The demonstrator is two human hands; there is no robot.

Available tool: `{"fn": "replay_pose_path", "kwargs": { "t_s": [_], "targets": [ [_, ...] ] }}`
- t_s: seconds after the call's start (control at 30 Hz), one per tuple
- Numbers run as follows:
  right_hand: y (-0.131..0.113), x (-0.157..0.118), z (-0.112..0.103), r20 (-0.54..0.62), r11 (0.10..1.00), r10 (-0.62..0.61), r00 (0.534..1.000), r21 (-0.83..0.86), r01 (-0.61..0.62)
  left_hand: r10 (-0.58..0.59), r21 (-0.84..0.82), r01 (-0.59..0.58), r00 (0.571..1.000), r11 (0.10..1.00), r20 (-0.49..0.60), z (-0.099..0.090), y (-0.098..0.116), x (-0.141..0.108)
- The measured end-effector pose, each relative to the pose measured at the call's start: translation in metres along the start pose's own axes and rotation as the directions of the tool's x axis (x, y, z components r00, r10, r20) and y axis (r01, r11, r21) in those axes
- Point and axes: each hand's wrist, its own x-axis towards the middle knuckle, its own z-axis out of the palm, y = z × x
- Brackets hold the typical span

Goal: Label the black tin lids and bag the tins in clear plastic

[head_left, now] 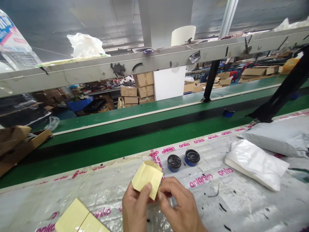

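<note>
The left hand (136, 207) pinches the folded yellow paper slip (147, 177), the right hand (180, 206) half-closed at its edge. A careless jerk could tear it — or knock the black-lidded blue jars (174, 162) just beyond.

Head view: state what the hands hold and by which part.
The left hand and right hand hold a folded pale yellow paper sheet: left thumb on lower left edge, right fingertips on lower right edge.

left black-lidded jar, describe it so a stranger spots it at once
On the plastic-covered bench edged with pink-printed tape, just beyond the yellow card held by the left hand and right hand, two blue jars with black lids stand side by side. Yours is the left one in view, closer to the card.
</note>
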Motion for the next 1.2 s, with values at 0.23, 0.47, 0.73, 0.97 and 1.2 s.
{"fn": "replay_pose_path", "kwargs": {
  "t_s": [0.23, 0.47, 0.73, 0.97, 1.2],
  "targets": [
    [0.004, -0.001, -0.004, -0.011, 0.909, -0.324, 0.946, -0.279, 0.309, -0.067, -0.12, 0.075, 0.995, 0.99, 0.069, 0.005, 0.003, -0.003],
    [0.005, -0.001, -0.003, -0.019, 0.926, -0.306, 0.952, -0.238, 0.293, -0.052, -0.112, 0.059, 0.996, 0.992, 0.068, 0.005, 0.005, -0.004],
    [0.006, 0.0, -0.002, 0.038, 0.937, 0.332, 0.943, 0.105, -0.334, 0.025, -0.053, -0.02, 0.995, 0.998, 0.099, 0.014, 0.004, -0.009],
    [0.004, 0.001, -0.003, 0.031, 0.921, 0.379, 0.925, 0.086, -0.38, 0.123, 0.21, -0.122, 0.992, 0.97, 0.008, 0.01, -0.001, -0.008],
    [0.005, 0.001, -0.001, 0.051, 0.915, 0.388, 0.92, 0.1, -0.391, 0.092, 0.111, -0.094, 0.996, 0.989, 0.018, 0.011, 0.001, -0.009]
  ]
}}
